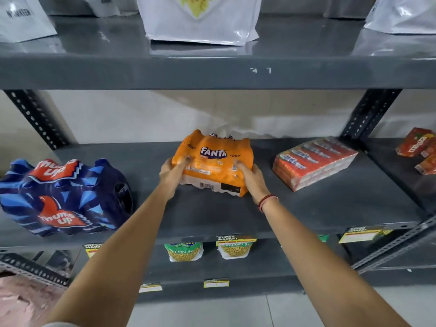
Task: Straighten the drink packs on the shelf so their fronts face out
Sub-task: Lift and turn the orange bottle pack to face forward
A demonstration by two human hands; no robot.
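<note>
Both arms reach forward and a little up from the bottom of the view to the middle shelf (330,208) of a grey metal rack. The forearms are bare and come closer to each other toward the hands. The left hand (173,172) grips the left side of the orange drink pack (213,161), with the fingers curled over its upper face and the thumb side lower. The right hand (251,179) grips the right front corner of the same pack, fingers bent on top of the wrapping. A red thread band (266,201) is around the right wrist.

The orange pack sits near the middle of the shelf, well back from the front edge. Its logo faces up and toward the camera, and a barcode label shows at its lower front edge. I cannot tell if the pack rests fully on the shelf or is a little lifted.

To the left, near the front edge of the shelf, lies a blue drink pack (63,197) with red logos, turned at an angle. To the right, apart from the orange pack, a red pack of small cartons (313,162) lies flat and also angled. More red cartons (418,149) are on the next rack at the far right.

White bags (200,22) stand on the upper shelf, and snack packets (184,252) hang under the middle shelf.
</note>
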